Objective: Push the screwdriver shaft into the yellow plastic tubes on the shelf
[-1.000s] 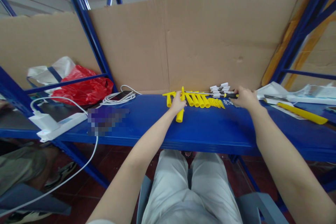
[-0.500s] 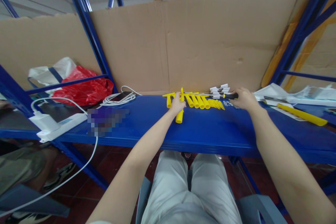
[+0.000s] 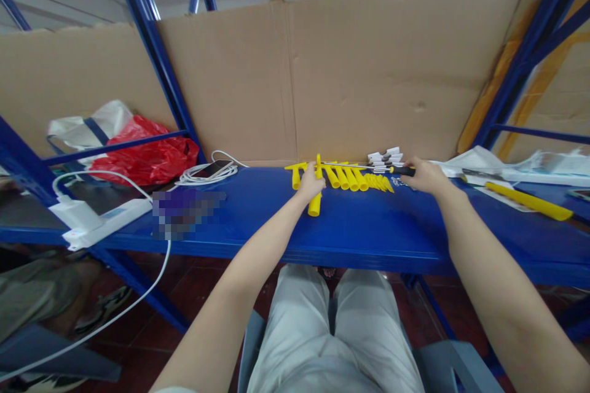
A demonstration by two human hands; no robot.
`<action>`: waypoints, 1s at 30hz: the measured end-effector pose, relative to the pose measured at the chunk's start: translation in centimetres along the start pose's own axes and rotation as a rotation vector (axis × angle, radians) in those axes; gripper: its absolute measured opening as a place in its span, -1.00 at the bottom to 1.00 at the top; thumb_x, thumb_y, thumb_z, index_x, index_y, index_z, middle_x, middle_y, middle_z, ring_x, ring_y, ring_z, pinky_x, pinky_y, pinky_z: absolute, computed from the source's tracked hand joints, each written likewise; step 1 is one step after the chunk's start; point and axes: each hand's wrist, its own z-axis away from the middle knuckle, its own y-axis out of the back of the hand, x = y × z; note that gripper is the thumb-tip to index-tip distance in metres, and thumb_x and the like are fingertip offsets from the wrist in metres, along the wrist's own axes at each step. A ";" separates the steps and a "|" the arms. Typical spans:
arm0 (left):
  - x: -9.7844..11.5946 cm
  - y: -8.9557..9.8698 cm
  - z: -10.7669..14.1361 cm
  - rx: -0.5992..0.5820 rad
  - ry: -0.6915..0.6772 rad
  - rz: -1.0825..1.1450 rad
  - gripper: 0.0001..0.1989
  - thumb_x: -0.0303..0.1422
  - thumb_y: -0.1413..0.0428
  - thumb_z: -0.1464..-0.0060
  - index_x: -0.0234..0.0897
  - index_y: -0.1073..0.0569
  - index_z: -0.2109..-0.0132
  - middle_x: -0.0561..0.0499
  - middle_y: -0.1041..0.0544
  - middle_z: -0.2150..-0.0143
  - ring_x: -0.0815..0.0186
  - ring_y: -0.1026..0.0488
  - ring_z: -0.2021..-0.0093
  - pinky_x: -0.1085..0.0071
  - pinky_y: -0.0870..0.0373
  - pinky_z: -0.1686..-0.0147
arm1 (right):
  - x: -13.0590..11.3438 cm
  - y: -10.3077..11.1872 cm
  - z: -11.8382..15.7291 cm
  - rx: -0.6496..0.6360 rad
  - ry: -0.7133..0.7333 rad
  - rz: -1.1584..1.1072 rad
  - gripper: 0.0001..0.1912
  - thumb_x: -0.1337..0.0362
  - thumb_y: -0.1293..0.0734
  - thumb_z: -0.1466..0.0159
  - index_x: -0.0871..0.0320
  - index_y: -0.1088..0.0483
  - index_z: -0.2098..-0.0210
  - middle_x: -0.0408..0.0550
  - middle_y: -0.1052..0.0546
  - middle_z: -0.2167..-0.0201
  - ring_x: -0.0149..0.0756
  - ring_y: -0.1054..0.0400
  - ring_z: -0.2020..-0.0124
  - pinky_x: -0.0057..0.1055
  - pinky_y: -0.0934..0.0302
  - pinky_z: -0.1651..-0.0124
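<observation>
My left hand (image 3: pixel 312 183) is closed around a yellow T-shaped piece (image 3: pixel 314 206) whose tube end points toward me. My right hand (image 3: pixel 423 175) grips the black handle of a screwdriver (image 3: pixel 402 171). The screwdriver's thin shaft runs leftward, its tip at the head of the held piece. Behind and to the right of my left hand lie several yellow tubes (image 3: pixel 353 179) in a row, followed by small yellow wedge-like pieces (image 3: pixel 378 182). Another yellow piece (image 3: pixel 295 178) lies just left of my left hand. White-tagged pieces (image 3: pixel 385 158) rest against the cardboard.
On the blue shelf (image 3: pixel 258 215) stand a white power strip (image 3: pixel 110 223), a coiled white cable (image 3: pixel 203 179) with a phone, and a red bag (image 3: pixel 145 150). A long yellow piece (image 3: pixel 530 201) and papers lie at the right. Cardboard (image 3: pixel 369 73) closes the back. Another person's leg (image 3: pixel 41 285) shows lower left.
My right hand and the screwdriver have shifted very slightly left. My left hand keeps its hold on the yellow piece.
</observation>
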 end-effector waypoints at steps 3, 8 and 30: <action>-0.2 -0.1 -0.1 0.003 -0.006 0.004 -0.33 -0.65 -0.04 -0.09 -0.20 -0.20 -0.33 -0.17 -0.39 -0.29 0.40 -0.58 0.36 0.59 -0.36 0.65 | -0.1 0.2 0.0 0.034 0.029 0.009 -0.71 0.17 -0.32 -0.09 0.10 -0.49 0.21 0.12 -0.60 0.24 0.09 -0.47 0.15 -0.19 -0.26 0.22; -0.3 -0.2 -0.1 -0.015 -0.038 0.016 -0.34 -0.65 -0.03 -0.10 -0.23 -0.20 -0.33 -0.19 -0.37 -0.31 0.45 -0.54 0.42 0.58 -0.36 0.67 | 0.3 -0.2 0.0 0.062 0.004 0.032 -0.74 0.16 -0.35 -0.08 0.09 -0.46 0.25 0.12 -0.60 0.23 0.06 -0.46 0.15 -0.20 -0.24 0.22; 0.0 -0.1 -0.1 0.022 -0.033 0.007 -0.36 -0.61 -0.03 -0.12 -0.14 -0.20 -0.32 -0.15 -0.36 -0.31 0.41 -0.59 0.34 0.54 -0.50 0.49 | -0.4 0.2 0.2 0.069 0.013 0.039 -0.74 0.17 -0.34 -0.10 0.11 -0.48 0.23 0.14 -0.58 0.19 0.09 -0.43 0.10 -0.16 -0.22 0.15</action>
